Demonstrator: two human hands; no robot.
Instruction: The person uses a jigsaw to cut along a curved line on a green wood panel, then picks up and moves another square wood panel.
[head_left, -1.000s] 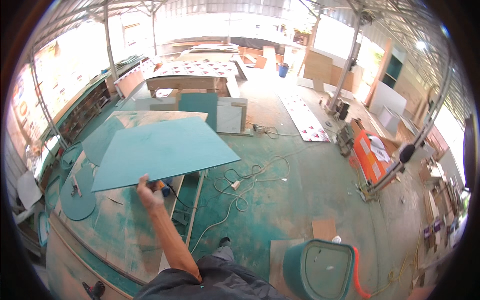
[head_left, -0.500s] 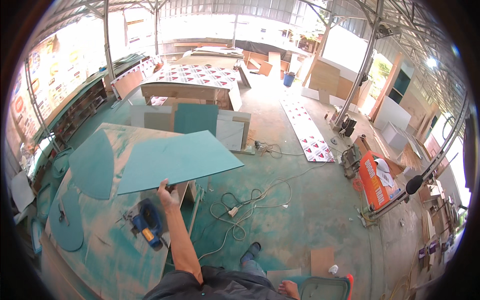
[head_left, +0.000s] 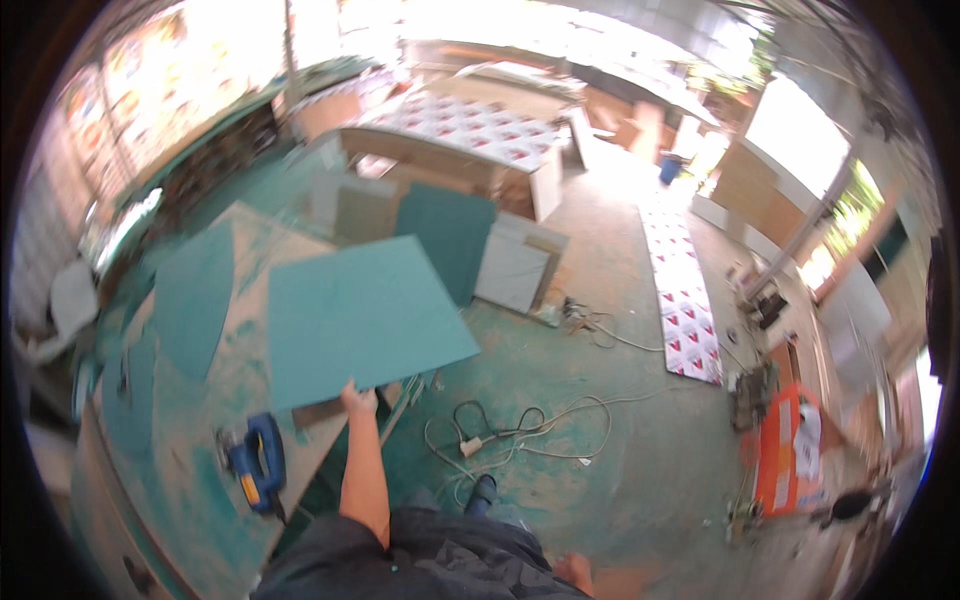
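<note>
A flat blue-green board (head_left: 365,315) with straight edges lies tilted over the far right part of the workbench. My left hand (head_left: 358,396) grips its near edge, the thumb on top and the fingers hidden below. Close to that hand, a blue jigsaw with a yellow label (head_left: 258,465) rests on the dusty bench. A curved blue-green piece (head_left: 195,295) lies left of the board, and a rounded one (head_left: 130,400) sits farther left with a small dark tool on it. My right hand (head_left: 573,572) hangs low by my side, blurred, its fingers unclear.
The workbench (head_left: 225,530) stands at left. Tangled cables (head_left: 520,430) with a socket block lie on the floor right of it. Panels (head_left: 450,240) lean against a far table (head_left: 455,130). A long patterned strip (head_left: 682,290) and an orange box (head_left: 785,455) are at right.
My view has turned left and the scene has shifted right. The board has lowered toward the bench and swung round, still in my left hand. My right hand stays low.
</note>
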